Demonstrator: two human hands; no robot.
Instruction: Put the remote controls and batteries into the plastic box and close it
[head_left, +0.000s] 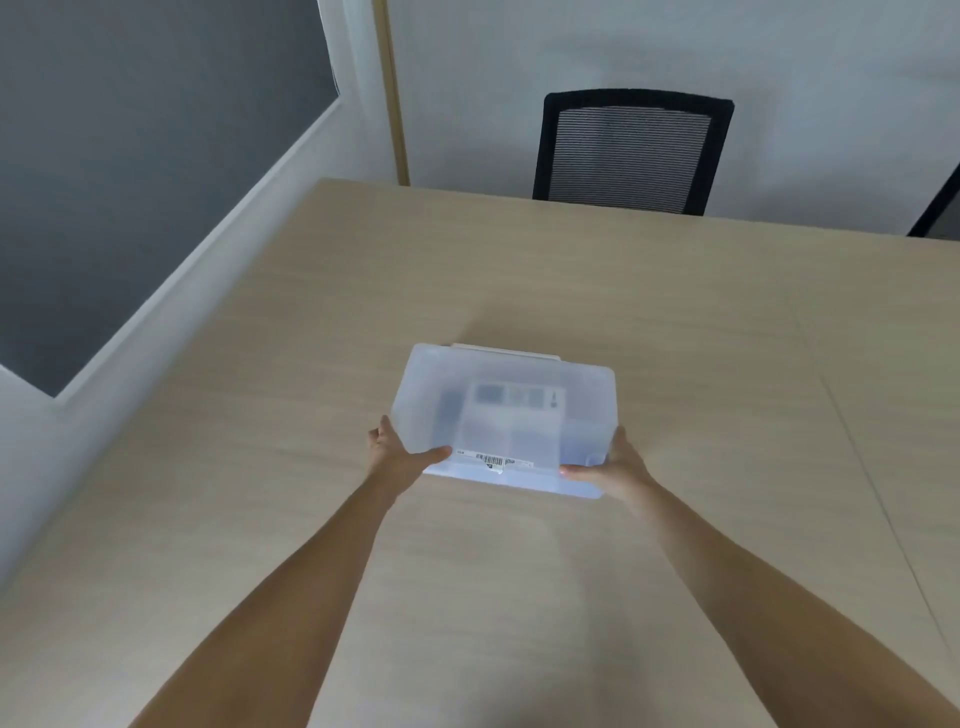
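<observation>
You've got the plastic box (501, 421) gripped from both sides, roughly mid-surface and a bit toward your side. Your left hand (397, 454) is clamped on the near left corner, thumb lying over the top near the front edge, fingers wrapped round the side. Your right hand (615, 467) is clamped on the near right corner the same way, thumb on top. The lid is on; whether it's latched can't be told. The box is translucent and the frame is blurred, so the contents read only as vague dark and pale shapes; you can't tell remotes from batteries in there. A barcode label (493, 461) runs along the front edge between your thumbs. A pale strip shows at the far edge of the box; can't tell what it is. Can't tell whether the box sits flat on the surface (675, 312) or is slightly lifted. A black mesh-back chair (631, 150) stands at the far side, well apart from the box.
</observation>
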